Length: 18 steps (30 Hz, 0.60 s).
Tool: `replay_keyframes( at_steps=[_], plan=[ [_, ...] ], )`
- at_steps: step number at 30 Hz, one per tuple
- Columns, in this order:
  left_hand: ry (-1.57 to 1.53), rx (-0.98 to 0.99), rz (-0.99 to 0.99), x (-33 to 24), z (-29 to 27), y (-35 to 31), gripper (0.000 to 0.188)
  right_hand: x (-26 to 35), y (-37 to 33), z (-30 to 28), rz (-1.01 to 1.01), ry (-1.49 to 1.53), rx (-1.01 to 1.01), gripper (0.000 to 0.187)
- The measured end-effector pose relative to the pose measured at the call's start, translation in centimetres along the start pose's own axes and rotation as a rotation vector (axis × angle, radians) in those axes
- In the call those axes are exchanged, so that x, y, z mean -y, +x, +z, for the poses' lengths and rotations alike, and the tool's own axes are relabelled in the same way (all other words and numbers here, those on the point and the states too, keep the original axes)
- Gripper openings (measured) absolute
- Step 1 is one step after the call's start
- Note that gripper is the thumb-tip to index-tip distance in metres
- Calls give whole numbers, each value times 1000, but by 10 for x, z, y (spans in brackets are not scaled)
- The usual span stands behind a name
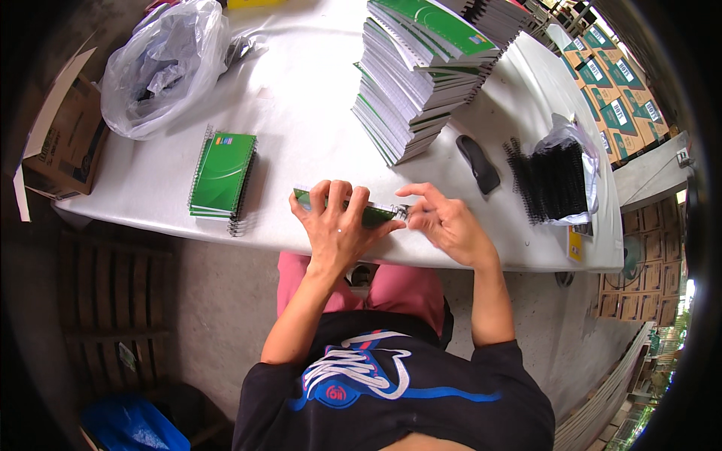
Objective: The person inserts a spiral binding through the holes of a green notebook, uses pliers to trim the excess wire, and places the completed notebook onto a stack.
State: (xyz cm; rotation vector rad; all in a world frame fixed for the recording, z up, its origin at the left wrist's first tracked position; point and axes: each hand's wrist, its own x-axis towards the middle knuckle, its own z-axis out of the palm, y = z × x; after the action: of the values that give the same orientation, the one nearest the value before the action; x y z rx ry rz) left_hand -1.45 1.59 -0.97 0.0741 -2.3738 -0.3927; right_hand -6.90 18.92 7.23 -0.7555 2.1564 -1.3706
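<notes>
Near the table's front edge, my left hand (335, 231) is wrapped over a green-covered notebook (374, 217) and grips it. My right hand (455, 231) is closed in a pinch at the notebook's right end, where a bit of spiral binding (400, 212) shows. Whether those fingers hold the wire itself is too small to tell. To the left lies a small pile of green spiral notebooks (222, 174) with dark coils along its right side. Beyond my hands rises a tall, uneven stack of green-covered notebooks (410, 101).
Right of the stack lies a dark elongated object (477, 164). Many black spiral coils (547, 182) rest on a plastic bag beside a small yellow item (574, 243). A clear plastic bag (165, 68) and an open cardboard box (66, 143) stand at left. Cartons (618, 94) are piled far right.
</notes>
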Motion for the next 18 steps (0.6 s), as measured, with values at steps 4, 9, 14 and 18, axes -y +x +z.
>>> replay_keyframes(
  at_steps=[4, 9, 14, 18],
  plan=[
    [15, 26, 10, 1, -1, 0, 54, -19, 3, 10, -224, -158, -154, 17],
    [-22, 67, 10, 2, -8, -1, 53, -29, 10, -8, 43, -44, 127, 21],
    [-161, 33, -50, 11, -8, -3, 53, -61, 10, -63, -101, -1113, -652, 24],
    [-189, 76, 0, 9, -11, -2, 54, -126, 8, -92, -53, -1084, -721, 32]
  ],
)
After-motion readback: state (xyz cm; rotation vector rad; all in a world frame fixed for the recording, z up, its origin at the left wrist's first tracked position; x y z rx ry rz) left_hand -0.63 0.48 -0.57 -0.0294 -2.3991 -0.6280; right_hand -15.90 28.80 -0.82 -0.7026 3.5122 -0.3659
